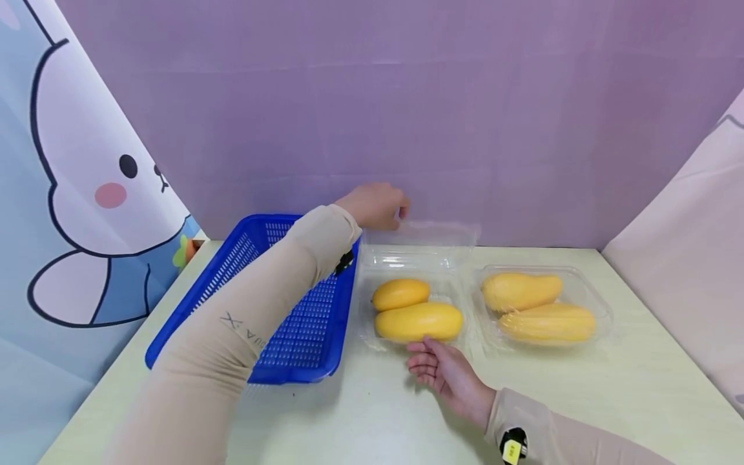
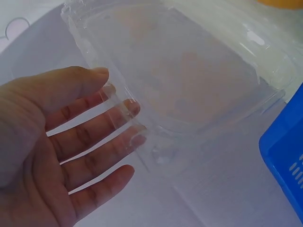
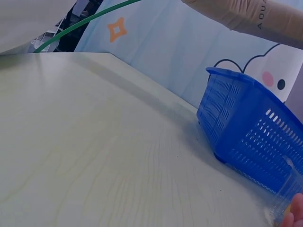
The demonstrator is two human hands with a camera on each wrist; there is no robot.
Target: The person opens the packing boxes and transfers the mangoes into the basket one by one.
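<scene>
Bright, even, diffuse light in all three views, no hard shadows. Soft shadow on the pale wooden table under the blue perforated plastic basket near its front edge. Small glare streaks on the clear plastic clamshell lid. Head view bows at the edges, fisheye. Left wrist view is soft, washed-out, low contrast. Right wrist view: near table blurred.

The clear plastic box lies on the table with its lid raised upright, two yellow mangoes side by side inside.
</scene>
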